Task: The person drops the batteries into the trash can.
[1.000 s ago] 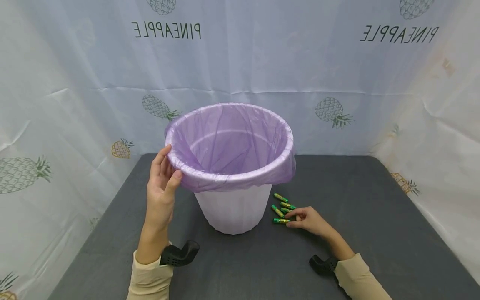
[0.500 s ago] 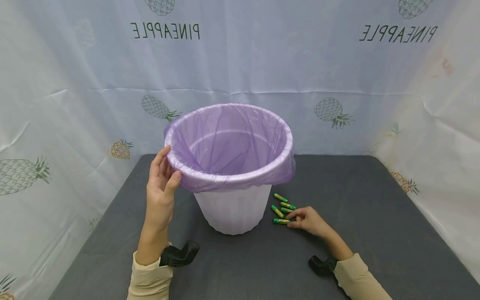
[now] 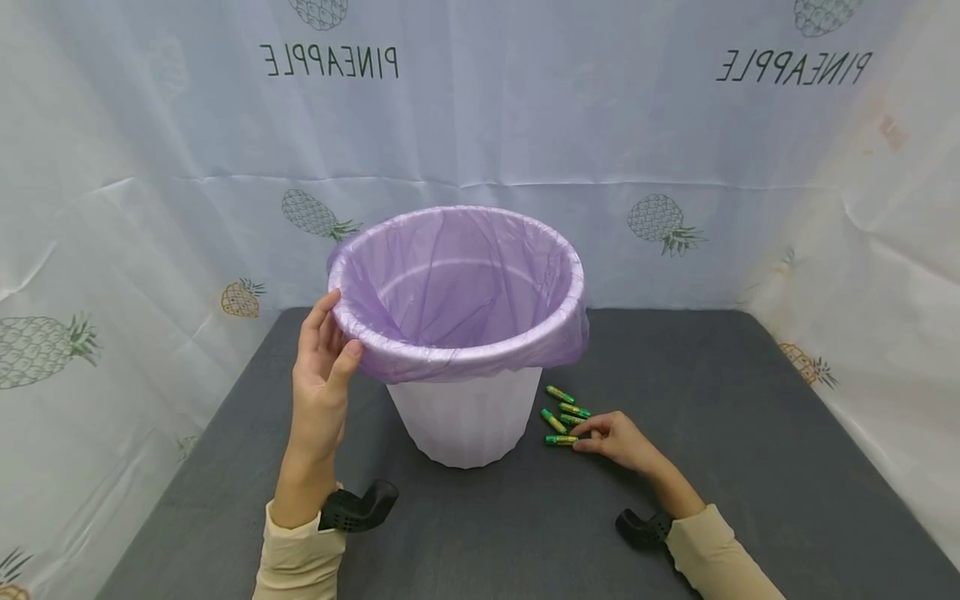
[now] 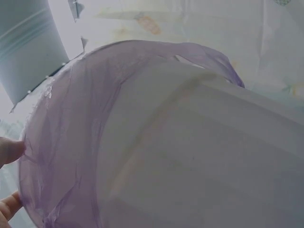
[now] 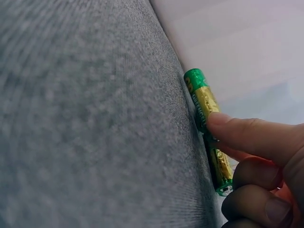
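Observation:
A white trash can (image 3: 461, 421) with a purple bin liner (image 3: 480, 312) folded over its rim stands on the dark table. My left hand (image 3: 321, 387) touches the rim's left side with fingertips and thumb spread apart. In the left wrist view two of its fingertips meet the liner's edge. Right of the can lie several green-and-gold AAA-size batteries. My right hand (image 3: 615, 440) pinches the nearest battery (image 3: 561, 440), its thumb lying on that battery (image 5: 203, 95) in the right wrist view. A second battery (image 5: 221, 168) shows beyond the thumb, partly hidden by the fingers.
Other batteries (image 3: 574, 410) lie close together just beyond the right hand. The grey cloth-covered table (image 3: 487, 542) reaches back to a pale curtain (image 3: 487, 108) printed with pineapples. Each wrist wears a black camera mount (image 3: 363, 507).
Both hands keep their places on the can's rim and at the batteries. The view shifts very slightly; nothing else visibly moves.

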`<action>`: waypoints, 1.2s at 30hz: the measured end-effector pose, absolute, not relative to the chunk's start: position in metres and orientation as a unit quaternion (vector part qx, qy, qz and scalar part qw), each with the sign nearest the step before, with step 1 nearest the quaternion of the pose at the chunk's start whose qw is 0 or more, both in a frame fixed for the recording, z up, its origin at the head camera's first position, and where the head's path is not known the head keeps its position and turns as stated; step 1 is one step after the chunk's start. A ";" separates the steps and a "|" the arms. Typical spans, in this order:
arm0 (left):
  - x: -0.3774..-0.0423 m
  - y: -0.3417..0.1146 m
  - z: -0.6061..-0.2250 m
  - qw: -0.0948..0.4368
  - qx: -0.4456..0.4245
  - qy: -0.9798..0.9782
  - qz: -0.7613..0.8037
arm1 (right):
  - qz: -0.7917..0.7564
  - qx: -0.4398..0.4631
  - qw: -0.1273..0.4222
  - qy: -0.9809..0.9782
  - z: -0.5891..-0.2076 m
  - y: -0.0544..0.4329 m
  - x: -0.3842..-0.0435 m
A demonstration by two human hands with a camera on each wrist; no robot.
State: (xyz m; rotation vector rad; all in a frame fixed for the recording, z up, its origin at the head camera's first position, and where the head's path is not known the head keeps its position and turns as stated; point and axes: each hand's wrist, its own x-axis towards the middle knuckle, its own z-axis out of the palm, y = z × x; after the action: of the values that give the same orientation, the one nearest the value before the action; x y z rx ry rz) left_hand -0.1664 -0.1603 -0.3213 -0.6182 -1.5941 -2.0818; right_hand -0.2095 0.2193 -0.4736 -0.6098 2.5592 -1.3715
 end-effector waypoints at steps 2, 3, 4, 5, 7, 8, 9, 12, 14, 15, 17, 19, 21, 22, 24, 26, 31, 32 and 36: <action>-0.166 -0.160 -0.321 0.220 -0.216 -0.579 -0.755 | -0.462 -0.207 0.084 0.858 -0.472 0.219 -0.209; -0.166 -0.161 -0.321 0.219 -0.213 -0.580 -0.755 | -0.461 -0.208 0.080 0.859 -0.472 0.219 -0.210; -0.165 -0.160 -0.321 0.218 -0.211 -0.581 -0.756 | -0.461 -0.209 0.077 0.859 -0.471 0.219 -0.210; -0.165 -0.160 -0.320 0.216 -0.206 -0.582 -0.756 | -0.463 -0.208 0.075 0.858 -0.470 0.219 -0.209; -0.165 -0.160 -0.320 0.214 -0.204 -0.582 -0.757 | -0.466 -0.208 0.072 0.857 -0.468 0.220 -0.209; -0.165 -0.160 -0.320 0.214 -0.204 -0.583 -0.757 | -0.468 -0.209 0.072 0.856 -0.466 0.221 -0.209; -0.165 -0.160 -0.321 0.214 -0.204 -0.583 -0.757 | -0.471 -0.210 0.072 0.854 -0.465 0.221 -0.209; -0.164 -0.160 -0.321 0.215 -0.205 -0.584 -0.756 | -0.476 -0.207 0.074 0.852 -0.459 0.222 -0.208; -0.164 -0.161 -0.321 0.216 -0.204 -0.585 -0.755 | -0.479 -0.207 0.072 0.850 -0.455 0.222 -0.208; -0.164 -0.161 -0.321 0.216 -0.203 -0.585 -0.755 | -0.479 -0.207 0.069 0.850 -0.453 0.222 -0.208; -0.165 -0.161 -0.320 0.216 -0.204 -0.584 -0.755 | -0.479 -0.211 0.059 0.850 -0.450 0.223 -0.209; -0.165 -0.161 -0.320 0.216 -0.211 -0.582 -0.755 | -0.480 -0.216 0.050 0.849 -0.447 0.225 -0.210; -0.166 -0.161 -0.321 0.216 -0.217 -0.580 -0.755 | -0.478 -0.221 0.042 0.849 -0.443 0.226 -0.210; -0.166 -0.161 -0.321 0.217 -0.223 -0.578 -0.754 | -0.479 -0.222 0.040 0.848 -0.441 0.227 -0.210; -0.166 -0.161 -0.321 0.217 -0.232 -0.576 -0.753 | -0.479 -0.224 0.039 0.848 -0.436 0.228 -0.210; -0.166 -0.161 -0.322 0.218 -0.235 -0.576 -0.752 | -0.480 -0.224 0.037 0.847 -0.431 0.229 -0.210; -0.166 -0.161 -0.321 0.221 -0.238 -0.576 -0.750 | -0.474 -0.215 0.038 0.853 -0.421 0.231 -0.209; -0.166 -0.161 -0.321 0.221 -0.242 -0.575 -0.749 | -0.472 -0.213 0.039 0.855 -0.419 0.231 -0.209; -0.166 -0.162 -0.322 0.221 -0.251 -0.573 -0.748 | -0.469 -0.210 0.041 0.857 -0.410 0.231 -0.206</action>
State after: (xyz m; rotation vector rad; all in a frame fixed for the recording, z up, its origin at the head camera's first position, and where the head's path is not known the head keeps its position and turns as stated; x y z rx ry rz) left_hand -0.1658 -0.1616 -0.3222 -0.6938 -1.5841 -2.0669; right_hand -0.2056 0.2311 -0.4105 -0.6420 2.6258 -1.4350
